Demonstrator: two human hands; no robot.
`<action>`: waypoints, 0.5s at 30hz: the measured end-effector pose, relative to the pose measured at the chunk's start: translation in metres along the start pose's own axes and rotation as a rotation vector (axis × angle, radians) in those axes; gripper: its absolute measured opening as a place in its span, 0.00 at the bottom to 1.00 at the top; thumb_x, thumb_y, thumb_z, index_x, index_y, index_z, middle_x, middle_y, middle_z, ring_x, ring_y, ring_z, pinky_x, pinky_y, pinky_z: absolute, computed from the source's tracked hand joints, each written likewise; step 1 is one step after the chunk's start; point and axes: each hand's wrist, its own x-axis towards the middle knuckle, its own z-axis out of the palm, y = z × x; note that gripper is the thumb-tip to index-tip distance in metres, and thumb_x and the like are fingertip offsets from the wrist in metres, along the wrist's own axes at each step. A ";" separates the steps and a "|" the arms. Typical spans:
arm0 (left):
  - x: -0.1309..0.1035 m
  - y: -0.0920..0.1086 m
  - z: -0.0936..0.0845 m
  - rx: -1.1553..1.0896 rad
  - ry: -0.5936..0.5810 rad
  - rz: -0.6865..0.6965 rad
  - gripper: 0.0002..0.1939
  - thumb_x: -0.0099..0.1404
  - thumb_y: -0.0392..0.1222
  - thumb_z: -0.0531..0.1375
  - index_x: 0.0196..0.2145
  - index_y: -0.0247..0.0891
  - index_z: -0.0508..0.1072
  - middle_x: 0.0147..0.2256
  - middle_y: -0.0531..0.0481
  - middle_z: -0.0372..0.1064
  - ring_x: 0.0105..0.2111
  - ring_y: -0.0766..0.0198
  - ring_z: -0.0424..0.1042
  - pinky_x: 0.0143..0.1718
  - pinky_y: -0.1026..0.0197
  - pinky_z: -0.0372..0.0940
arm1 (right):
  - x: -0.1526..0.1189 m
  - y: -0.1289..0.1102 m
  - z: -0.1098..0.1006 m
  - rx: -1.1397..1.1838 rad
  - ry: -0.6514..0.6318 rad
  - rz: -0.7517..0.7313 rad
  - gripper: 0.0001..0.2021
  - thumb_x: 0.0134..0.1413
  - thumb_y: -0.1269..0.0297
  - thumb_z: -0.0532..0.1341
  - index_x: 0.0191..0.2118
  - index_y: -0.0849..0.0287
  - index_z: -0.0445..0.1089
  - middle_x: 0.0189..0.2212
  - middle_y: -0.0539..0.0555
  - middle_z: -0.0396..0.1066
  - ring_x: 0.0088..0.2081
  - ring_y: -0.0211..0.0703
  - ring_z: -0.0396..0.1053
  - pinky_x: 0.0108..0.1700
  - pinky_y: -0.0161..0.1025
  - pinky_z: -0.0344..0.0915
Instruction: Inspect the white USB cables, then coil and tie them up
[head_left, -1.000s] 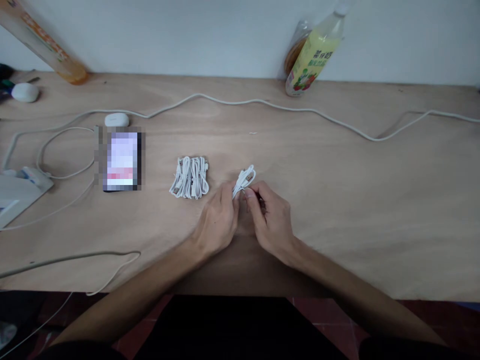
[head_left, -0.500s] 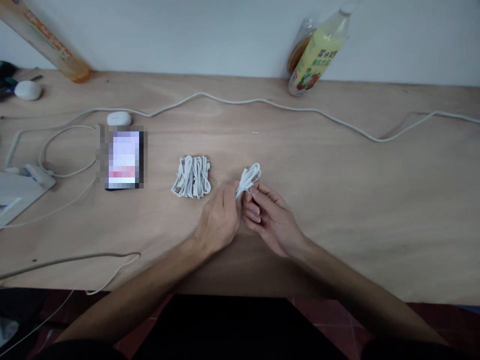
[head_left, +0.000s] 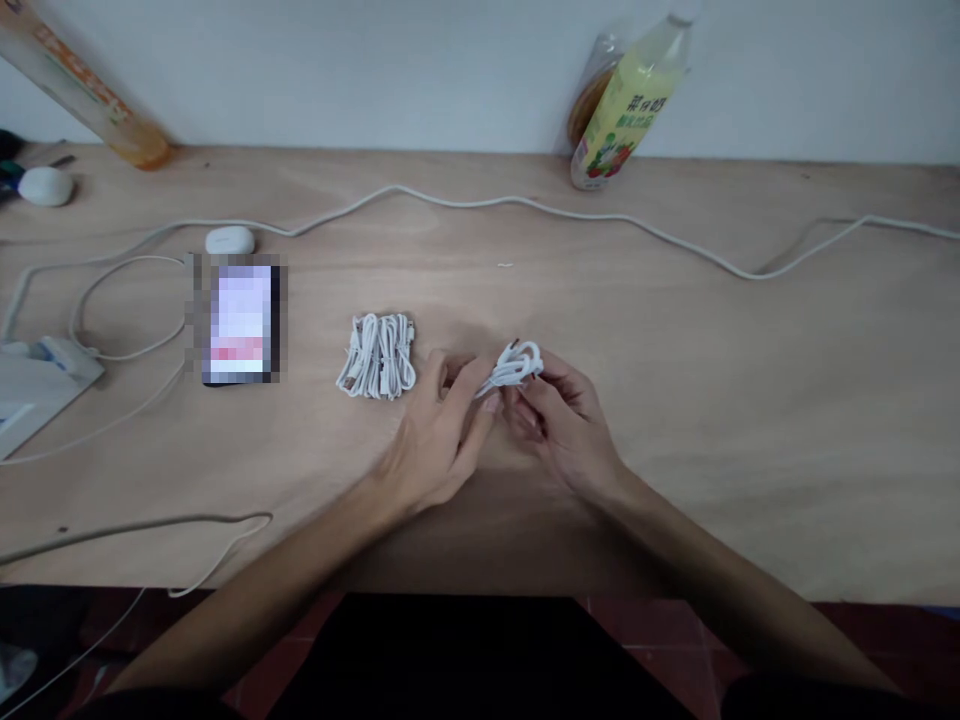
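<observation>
head view, from where i stand: a person at a wooden table (head_left: 720, 400), both hands out in front, close together. between them, the cable (head_left: 517, 365), white, looped up, raised at a slant near the middle of the table. left hand (head_left: 435, 430): thumb and fingers narrowed on the cable's near-left end. right hand (head_left: 574, 420): fingers curled in, thumb at the cable's right side; exact grip partly hidden, but touching.

left of the hands, near but apart, the bundles (head_left: 377, 355), white, tied, packed side by side. farther left, a phone (head_left: 240, 320), screen lit, blurred over. a white case (head_left: 230, 240) just beyond it. long cord (head_left: 450, 204) wavering across behind. yellow bottle (head_left: 626, 110) upright by the wall.
</observation>
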 end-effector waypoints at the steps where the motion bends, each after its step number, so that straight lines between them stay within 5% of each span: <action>1: 0.000 0.001 -0.001 -0.063 -0.020 -0.030 0.23 0.84 0.42 0.53 0.72 0.41 0.62 0.55 0.40 0.70 0.53 0.54 0.76 0.57 0.47 0.74 | 0.000 -0.001 -0.003 -0.149 0.026 -0.115 0.15 0.71 0.55 0.63 0.32 0.52 0.65 0.22 0.43 0.58 0.21 0.35 0.51 0.23 0.35 0.54; 4: -0.001 0.005 -0.001 -0.262 -0.021 -0.113 0.27 0.84 0.44 0.52 0.75 0.40 0.60 0.61 0.36 0.70 0.59 0.52 0.75 0.62 0.44 0.72 | -0.001 -0.003 -0.014 -0.622 0.030 -0.527 0.09 0.72 0.69 0.60 0.35 0.53 0.68 0.28 0.46 0.68 0.26 0.37 0.62 0.28 0.37 0.61; 8: 0.001 0.010 -0.001 -0.538 0.041 -0.353 0.21 0.84 0.51 0.52 0.58 0.41 0.80 0.51 0.41 0.79 0.51 0.51 0.78 0.57 0.45 0.73 | 0.002 0.000 -0.024 -1.010 0.018 -0.966 0.09 0.70 0.76 0.59 0.41 0.52 0.70 0.27 0.47 0.72 0.27 0.39 0.68 0.28 0.37 0.63; 12: 0.007 0.014 -0.004 -1.068 -0.010 -0.657 0.29 0.79 0.64 0.57 0.41 0.37 0.86 0.35 0.44 0.80 0.37 0.55 0.77 0.41 0.54 0.75 | 0.006 0.005 -0.028 -1.134 0.007 -1.096 0.07 0.76 0.70 0.57 0.43 0.55 0.71 0.26 0.47 0.71 0.25 0.38 0.68 0.27 0.36 0.64; 15: 0.010 0.016 -0.008 -1.233 -0.034 -0.676 0.21 0.73 0.59 0.69 0.41 0.37 0.88 0.33 0.47 0.79 0.33 0.63 0.74 0.34 0.63 0.69 | 0.008 0.004 -0.031 -1.162 -0.049 -1.080 0.06 0.76 0.69 0.58 0.45 0.56 0.72 0.27 0.48 0.71 0.26 0.38 0.68 0.27 0.35 0.64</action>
